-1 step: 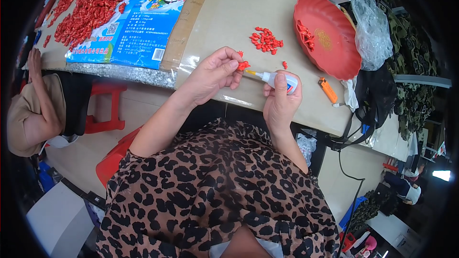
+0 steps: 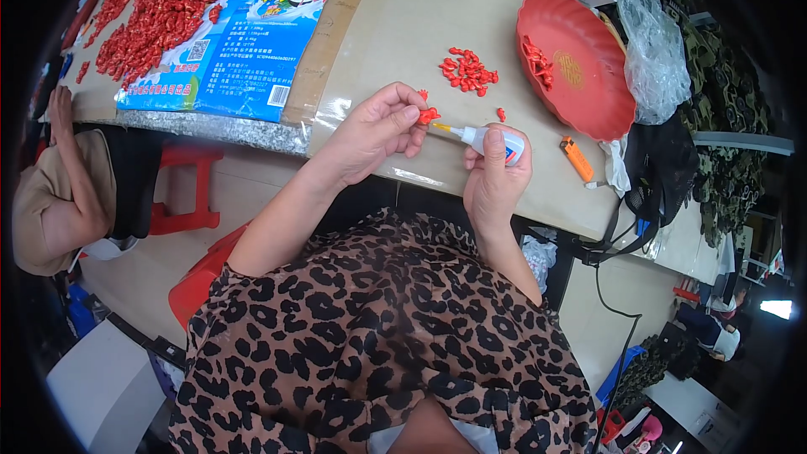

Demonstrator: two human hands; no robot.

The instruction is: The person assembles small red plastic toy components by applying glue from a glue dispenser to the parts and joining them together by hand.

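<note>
Between the thumb and fingers of my left hand (image 2: 380,130) is a small red plastic figure (image 2: 428,116). My right hand (image 2: 496,176) is wrapped round a small white glue bottle (image 2: 494,145), tilted so that its yellowish nozzle (image 2: 445,128) points left and meets or nearly meets the red figure. Just beyond my hands, a loose pile of small red pieces (image 2: 469,72) lies on the table. One single red piece (image 2: 501,114) rests apart from it, above my right hand.
A red scalloped plate (image 2: 588,109) with some red pieces stands at the right, beside an orange lighter (image 2: 577,160) and a clear plastic bag (image 2: 654,50). At the left, a large red heap (image 2: 160,29) lies by a flattened blue carton (image 2: 244,55). Another person's arm (image 2: 71,160) is at far left.
</note>
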